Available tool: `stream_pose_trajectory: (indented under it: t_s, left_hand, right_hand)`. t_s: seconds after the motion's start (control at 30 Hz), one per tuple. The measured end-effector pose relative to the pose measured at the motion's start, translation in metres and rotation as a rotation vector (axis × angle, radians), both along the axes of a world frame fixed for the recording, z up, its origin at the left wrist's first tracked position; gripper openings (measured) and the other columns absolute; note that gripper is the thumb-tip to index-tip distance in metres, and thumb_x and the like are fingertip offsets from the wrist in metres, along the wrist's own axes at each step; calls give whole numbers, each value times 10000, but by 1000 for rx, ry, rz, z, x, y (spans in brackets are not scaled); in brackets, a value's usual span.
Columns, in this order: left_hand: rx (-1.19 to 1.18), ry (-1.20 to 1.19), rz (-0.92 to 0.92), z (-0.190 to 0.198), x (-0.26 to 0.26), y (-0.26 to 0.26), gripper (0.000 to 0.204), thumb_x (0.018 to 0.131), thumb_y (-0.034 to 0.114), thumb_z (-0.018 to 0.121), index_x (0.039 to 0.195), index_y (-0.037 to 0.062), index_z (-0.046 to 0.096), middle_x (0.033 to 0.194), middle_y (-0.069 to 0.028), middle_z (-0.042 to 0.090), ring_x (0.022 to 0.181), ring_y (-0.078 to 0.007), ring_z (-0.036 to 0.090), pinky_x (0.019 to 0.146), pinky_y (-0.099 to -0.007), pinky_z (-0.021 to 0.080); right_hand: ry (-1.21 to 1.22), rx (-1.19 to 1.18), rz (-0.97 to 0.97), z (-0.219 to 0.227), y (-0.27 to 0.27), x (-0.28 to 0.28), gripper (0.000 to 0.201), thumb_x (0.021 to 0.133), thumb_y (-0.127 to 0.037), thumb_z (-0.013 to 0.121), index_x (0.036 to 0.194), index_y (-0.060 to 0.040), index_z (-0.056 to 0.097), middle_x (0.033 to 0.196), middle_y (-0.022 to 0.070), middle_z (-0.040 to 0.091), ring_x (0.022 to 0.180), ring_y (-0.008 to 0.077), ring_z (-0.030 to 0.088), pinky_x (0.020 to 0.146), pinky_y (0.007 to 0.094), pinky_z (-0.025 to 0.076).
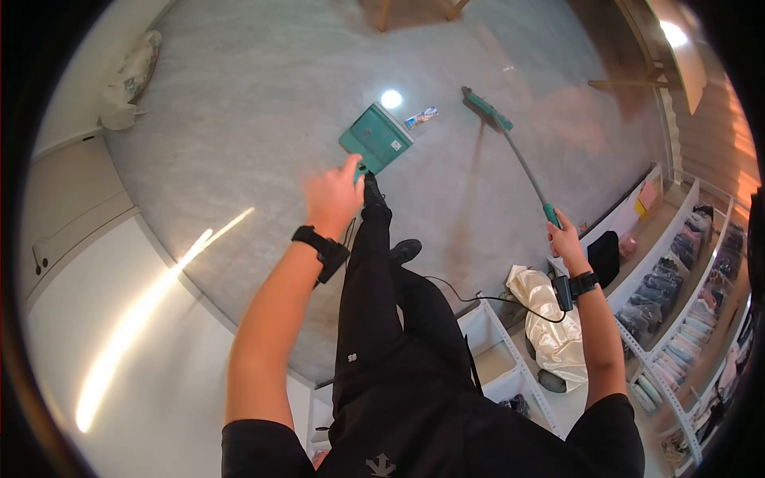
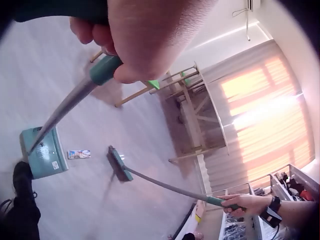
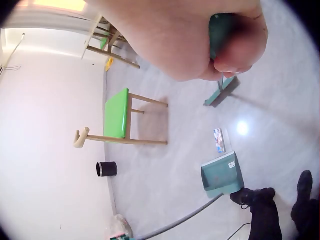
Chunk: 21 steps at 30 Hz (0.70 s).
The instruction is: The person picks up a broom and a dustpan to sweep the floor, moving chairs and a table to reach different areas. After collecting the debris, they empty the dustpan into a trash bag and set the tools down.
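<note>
A green dustpan (image 1: 378, 137) lies on the grey floor by the person's shoe, its long handle rising to the left hand (image 1: 333, 195), whose fingers curl round the grip in the left wrist view (image 2: 145, 40). Beside the dustpan's front edge lies a small printed packet (image 1: 421, 117), seen also in the right wrist view (image 3: 219, 140). The right hand (image 1: 566, 241) grips the green end of a broom's pole. The broom head (image 1: 488, 109) stands on the floor to the right of the packet, apart from it.
A green-seated chair (image 3: 117, 113) and a black bin (image 3: 106, 169) stand by the white wall. Shelves of bagged items (image 1: 669, 279) are at the right, near a cream cloth bundle (image 1: 550, 327). A thin black cable (image 1: 494, 299) runs past the legs. A plastic bag (image 1: 131, 80) lies at upper left.
</note>
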<state>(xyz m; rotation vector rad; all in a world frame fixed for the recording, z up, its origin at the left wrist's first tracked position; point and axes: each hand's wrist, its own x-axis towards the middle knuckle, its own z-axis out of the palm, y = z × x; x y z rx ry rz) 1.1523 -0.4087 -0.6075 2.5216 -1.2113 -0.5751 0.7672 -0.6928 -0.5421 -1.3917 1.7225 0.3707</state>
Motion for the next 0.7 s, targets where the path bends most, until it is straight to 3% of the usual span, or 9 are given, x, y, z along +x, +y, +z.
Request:
stream_pose_trajectory:
  t_s: [0.17, 0.37, 0.7]
  left_hand:
    - [11, 151, 5, 7, -4, -8, 380, 824, 207, 659, 1183, 153, 547, 763, -113, 664, 646, -338, 638, 537, -448, 481]
    - [65, 211, 15, 14, -3, -5, 468, 803, 195, 679, 1244, 165, 527, 761, -99, 632, 614, -308, 638, 526, -419, 505]
    - [13, 266, -20, 18, -3, -13, 490, 780, 132, 678, 1240, 95, 513, 765, -118, 620, 589, -281, 653, 474, -371, 516]
  right_hand:
    - [27, 145, -61, 6, -11, 49, 578, 901, -163, 568, 1446, -111, 382, 657, 15, 505, 429, 85, 414, 377, 258, 332]
    - [146, 136, 50, -1, -9, 103, 617, 886, -166, 583, 1458, -97, 364, 643, 7, 490, 434, 90, 395, 374, 274, 315]
    - [196, 172, 182, 11, -1, 138, 618, 874, -173, 574, 1453, -92, 374, 610, 16, 472, 412, 110, 408, 362, 292, 328]
